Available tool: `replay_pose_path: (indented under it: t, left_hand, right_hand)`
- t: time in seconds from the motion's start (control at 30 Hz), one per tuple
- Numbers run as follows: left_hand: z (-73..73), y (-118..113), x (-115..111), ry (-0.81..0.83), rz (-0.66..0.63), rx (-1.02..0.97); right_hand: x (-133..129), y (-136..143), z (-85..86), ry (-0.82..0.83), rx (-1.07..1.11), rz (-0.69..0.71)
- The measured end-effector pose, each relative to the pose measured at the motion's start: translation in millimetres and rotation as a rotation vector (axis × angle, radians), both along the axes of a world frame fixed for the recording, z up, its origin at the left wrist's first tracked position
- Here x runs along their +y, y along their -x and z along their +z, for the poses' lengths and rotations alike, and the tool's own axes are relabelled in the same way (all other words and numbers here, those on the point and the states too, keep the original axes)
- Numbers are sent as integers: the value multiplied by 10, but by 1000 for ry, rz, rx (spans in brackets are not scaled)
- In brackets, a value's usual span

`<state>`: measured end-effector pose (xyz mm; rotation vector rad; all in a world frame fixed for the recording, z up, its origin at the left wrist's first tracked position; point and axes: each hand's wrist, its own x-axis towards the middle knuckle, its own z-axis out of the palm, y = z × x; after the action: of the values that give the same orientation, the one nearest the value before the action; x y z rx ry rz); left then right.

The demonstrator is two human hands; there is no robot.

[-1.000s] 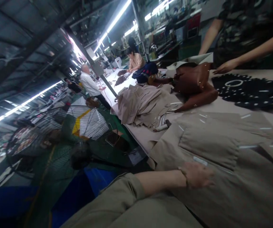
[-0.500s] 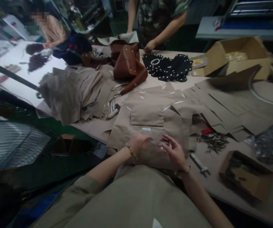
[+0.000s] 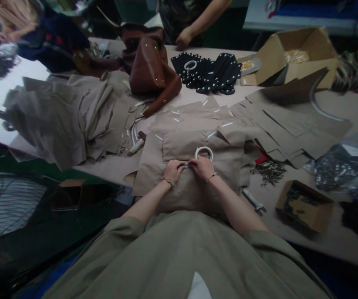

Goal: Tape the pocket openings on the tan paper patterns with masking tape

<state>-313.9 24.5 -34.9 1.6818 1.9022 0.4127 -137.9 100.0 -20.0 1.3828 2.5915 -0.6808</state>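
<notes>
My left hand [image 3: 174,171] is closed in a pinch at one end of a small dark strip with pale marks [image 3: 186,165]. From the other side, the fingertips of my right hand [image 3: 204,168] press together at the strip's other end. A narrow white ring, like a roll of tape [image 3: 210,151], stands against the fingers of that right hand. Both hands rest on a stack of brown fabric panels [image 3: 154,174]. The top panel bears a stitched pocket patch [image 3: 183,145], just beyond my fingers, and several short white strips lie on the panels behind.
Heaped brown fabric [image 3: 69,120] lies left, near a brown leather bag [image 3: 147,68]. Behind are black pieces with white dots [image 3: 222,77] and a cardboard box [image 3: 309,47]. Rightward are metal pieces [image 3: 269,171], a small box [image 3: 325,216] and plastic bags [image 3: 350,170]. Another person's hand [image 3: 184,39] is across the table.
My hands have come together at the lower edge of the pocket patch and closed on the small strip. The white ring now shows at my right hand. The whole view has shifted.
</notes>
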Motion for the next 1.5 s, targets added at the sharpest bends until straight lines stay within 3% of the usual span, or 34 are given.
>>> replay_pose_path:
  t: [0.43,0.83,0.97,1.1,1.37,1.5]
  left_hand:
    - [-70,1,68,36,-28,54]
    - [6,-12,101,68,15,72]
    - [-5,-55,119,85,4,135]
    - [-1,11,127,38,-40,88]
    - [-75,144,136,23,-107,88]
    - [-93,237,219,26,-258,178]
  right_hand:
    - [171,66,-22,146,23,-102]
    - [228,141,-43,212,25,-218]
    - [194,77,-37,192,81,-143]
    - [135,-1,-50,166,137,-73]
    - [195,111,14,233,79,-187]
    - [229,245,43,238,-28,-253]
